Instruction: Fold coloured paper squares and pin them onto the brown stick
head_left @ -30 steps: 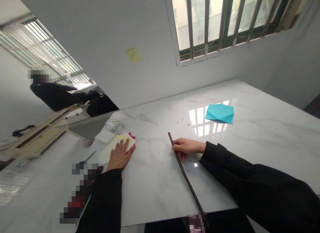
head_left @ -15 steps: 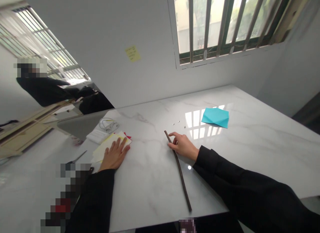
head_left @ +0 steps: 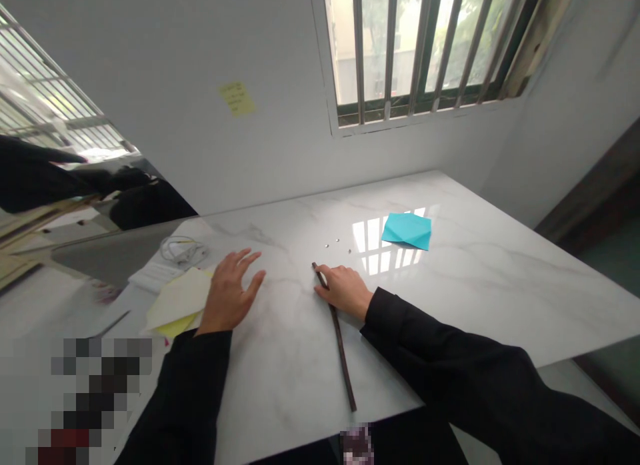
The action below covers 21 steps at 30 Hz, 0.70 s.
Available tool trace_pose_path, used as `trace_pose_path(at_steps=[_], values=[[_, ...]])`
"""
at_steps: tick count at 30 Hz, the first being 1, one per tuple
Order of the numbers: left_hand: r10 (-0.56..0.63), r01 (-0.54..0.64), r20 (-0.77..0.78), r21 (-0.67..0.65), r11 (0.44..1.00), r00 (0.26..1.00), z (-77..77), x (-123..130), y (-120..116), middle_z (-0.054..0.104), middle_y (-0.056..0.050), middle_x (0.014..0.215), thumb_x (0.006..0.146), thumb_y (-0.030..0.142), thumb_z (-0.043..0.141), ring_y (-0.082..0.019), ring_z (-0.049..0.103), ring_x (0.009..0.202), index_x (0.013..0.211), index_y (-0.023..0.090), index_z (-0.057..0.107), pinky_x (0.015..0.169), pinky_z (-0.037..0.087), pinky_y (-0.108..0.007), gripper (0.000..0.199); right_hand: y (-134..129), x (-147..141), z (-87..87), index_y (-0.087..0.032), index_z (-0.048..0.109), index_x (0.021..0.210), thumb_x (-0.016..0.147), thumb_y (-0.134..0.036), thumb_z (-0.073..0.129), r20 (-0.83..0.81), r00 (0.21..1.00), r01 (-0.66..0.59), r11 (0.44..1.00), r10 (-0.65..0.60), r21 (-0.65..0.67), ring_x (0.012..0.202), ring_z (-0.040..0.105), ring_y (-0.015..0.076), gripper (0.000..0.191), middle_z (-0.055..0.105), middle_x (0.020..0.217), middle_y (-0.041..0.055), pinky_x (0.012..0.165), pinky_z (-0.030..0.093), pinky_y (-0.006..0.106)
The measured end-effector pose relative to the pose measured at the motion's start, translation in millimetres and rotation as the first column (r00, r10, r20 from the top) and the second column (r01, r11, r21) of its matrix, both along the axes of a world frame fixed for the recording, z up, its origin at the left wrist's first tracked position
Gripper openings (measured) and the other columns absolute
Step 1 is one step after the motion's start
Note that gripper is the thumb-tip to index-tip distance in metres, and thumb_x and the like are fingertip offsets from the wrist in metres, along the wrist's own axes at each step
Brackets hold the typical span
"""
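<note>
A long, thin dark-brown stick lies on the marble-patterned white table, one end toward the front edge. My right hand is closed around its far part, thumb and index finger on it. My left hand has its fingers spread and holds nothing. Beside it, partly covered by it, is a pile of pale-yellow papers. Beyond the stick's far end are several tiny shiny bits, too small to name.
A folded turquoise paper lies at the back right. White cable sits on a white item at the left. A thin dark tool lies near the left edge. A yellow note is on the wall beside a barred window.
My left hand has come off the yellow papers and moved to their right, fingers spreading. The papers have shifted left. The right hand remains at the stick as the view turns slightly right.
</note>
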<state>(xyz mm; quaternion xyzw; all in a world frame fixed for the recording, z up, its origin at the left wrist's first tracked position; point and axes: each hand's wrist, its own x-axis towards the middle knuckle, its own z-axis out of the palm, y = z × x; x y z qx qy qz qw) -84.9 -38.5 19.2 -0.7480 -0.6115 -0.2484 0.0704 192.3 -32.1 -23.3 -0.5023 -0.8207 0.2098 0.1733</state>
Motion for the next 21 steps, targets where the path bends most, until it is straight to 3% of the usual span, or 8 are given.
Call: trace_pose_path(at_steps=[3,7,9,12,16,18,21], values=[[-0.187,0.175,0.140,0.092,0.980,0.972,5.4,58.9,12.2,0.066,-0.010,0.140,0.095,0.041,0.056,-0.032,0.056,0.135,0.127,0.025,0.071,0.120,0.036,-0.049,0.039,1.4,0.9,2.2,-0.020,0.061,0.142,0.100,-0.049,0.060,-0.015,1.000,0.013,1.000,-0.013,-0.002,0.098,0.071,0.0305,0.051,0.076,0.104,0.0153,0.084,0.049,0.039],[-0.282,0.245,0.298,0.155,0.957,0.912,-15.0,104.8,24.2,0.074,-0.010,0.121,0.093,0.030,0.059,-0.030,0.063,0.120,0.112,0.025,0.077,0.113,0.041,-0.044,0.026,16.6,25.5,6.8,-0.021,0.069,0.131,0.101,-0.036,0.060,-0.112,0.994,0.013,0.997,-0.004,0.073,0.102,0.070,0.0262,0.035,0.076,0.107,0.0101,0.092,0.049,0.037],[-0.271,0.232,0.360,0.147,0.961,0.893,-28.8,109.5,25.0,0.076,-0.009,0.113,0.092,0.026,0.058,-0.029,0.065,0.112,0.106,0.025,0.078,0.108,0.044,-0.042,0.024,30.3,51.5,7.7,-0.019,0.071,0.128,0.098,-0.022,0.057,-0.143,0.989,0.064,0.985,-0.041,0.158,0.107,0.068,0.0249,0.033,0.075,0.114,0.0103,0.097,0.049,0.036],[-0.210,0.168,0.447,0.133,0.977,0.869,-40.6,102.1,22.0,0.078,-0.008,0.105,0.090,0.024,0.059,-0.027,0.067,0.102,0.098,0.025,0.079,0.099,0.048,-0.038,0.022,52.5,99.8,3.0,-0.016,0.067,0.136,0.086,-0.010,0.061,-0.121,0.986,0.143,0.943,-0.112,0.300,0.130,0.058,0.0289,0.050,0.068,0.136,0.0135,0.114,0.042,0.041],[-0.128,0.062,0.536,0.140,0.988,0.835,-38.6,89.8,20.2,0.077,-0.007,0.098,0.084,0.020,0.061,-0.023,0.066,0.092,0.093,0.024,0.080,0.088,0.051,-0.032,0.021,74.2,152.2,-14.2,-0.016,0.053,0.154,0.080,-0.016,0.070,0.035,0.946,0.302,0.917,-0.321,0.261,0.153,0.034,0.0421,0.076,0.044,0.162,0.0200,0.121,0.032,0.057],[-0.122,0.045,0.548,0.152,0.987,0.828,-37.0,87.6,21.3,0.077,-0.006,0.096,0.084,0.019,0.061,-0.022,0.066,0.087,0.092,0.023,0.080,0.083,0.051,-0.030,0.021,80.9,166.2,-23.3,-0.013,0.053,0.155,0.084,-0.020,0.068,0.075,0.921,0.362,0.910,-0.383,0.201,0.150,0.039,0.0416,0.073,0.046,0.161,0.0223,0.121,0.034,0.054],[-0.129,0.052,0.535,0.158,0.986,0.835,-39.1,87.2,23.6,0.077,-0.006,0.095,0.085,0.018,0.059,-0.020,0.064,0.081,0.092,0.022,0.080,0.078,0.050,-0.029,0.022,87.6,175.7,-32.2,-0.006,0.060,0.146,0.090,-0.016,0.058,0.068,0.920,0.368,0.911,-0.386,0.186,0.139,0.056,0.0330,0.057,0.061,0.148,0.0219,0.119,0.039,0.041]])
